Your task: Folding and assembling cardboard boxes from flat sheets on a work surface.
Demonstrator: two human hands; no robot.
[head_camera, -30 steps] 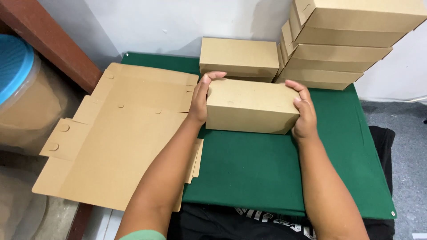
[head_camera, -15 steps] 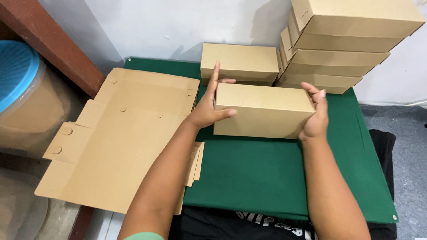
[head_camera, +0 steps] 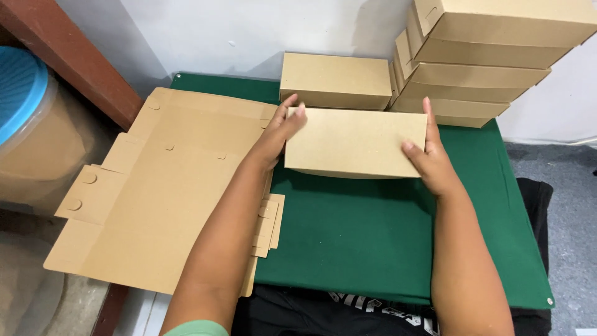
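I hold a closed brown cardboard box [head_camera: 356, 142] between both hands, lifted a little above the green table top [head_camera: 348, 230] and tilted so its broad face looks up at me. My left hand [head_camera: 281, 132] grips its left end with the fingers over the top edge. My right hand [head_camera: 429, 158] clasps its right end. Just behind it another closed box [head_camera: 336, 79] lies flat on the table.
A leaning stack of several closed boxes [head_camera: 479, 59] stands at the back right against the wall. A pile of flat unfolded box blanks [head_camera: 161, 186] overhangs the table's left edge. A blue-lidded tub [head_camera: 25, 124] sits on the floor at the left beside a brown wooden beam [head_camera: 74, 56].
The box has been raised off the table and turned up toward me, moving slightly nearer the back. My left hand slid from its front corner to its left end.
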